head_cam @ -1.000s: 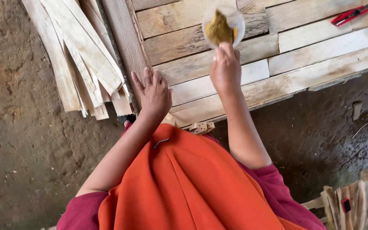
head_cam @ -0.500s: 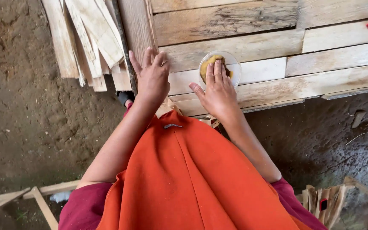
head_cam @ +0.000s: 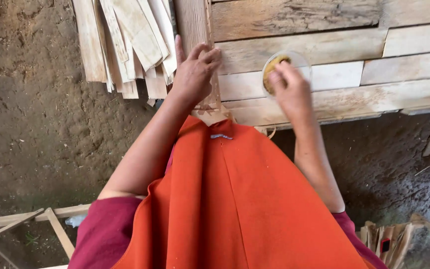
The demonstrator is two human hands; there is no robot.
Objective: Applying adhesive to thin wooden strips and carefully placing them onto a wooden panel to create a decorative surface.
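The right hand [head_cam: 290, 89] reaches into a small round clear plastic dish [head_cam: 285, 69] of yellow-brown paste, its fingertips bunched together and dipped into the contents, so the fingers are closed on the paste rather than around the dish itself; whether any paste is actually pinched between them cannot be told. The dish sits on a pale board of the rough wooden plank platform [head_cam: 334, 74] in front of the person. The left hand [head_cam: 193, 74] lies flat with fingers spread and loosely open, pressing on a narrow upright wooden strip [head_cam: 193, 22] at the platform's left edge and gripping nothing. Just left of that hand rests a loose stack of thin pale wood slats [head_cam: 125, 45], fanned out and overhanging the dirt floor [head_cam: 36, 129]. Below the hands hangs a long orange cloth garment [head_cam: 235, 199] over dark pink sleeves, filling the lower centre of the view. At the lower left stands part of a light wooden frame [head_cam: 51, 221]; at the lower right, a bundle of wood scraps [head_cam: 391, 241]. As a judgement, the work looks early: no paste shows on the strip or the boards, and the slats lie unassembled
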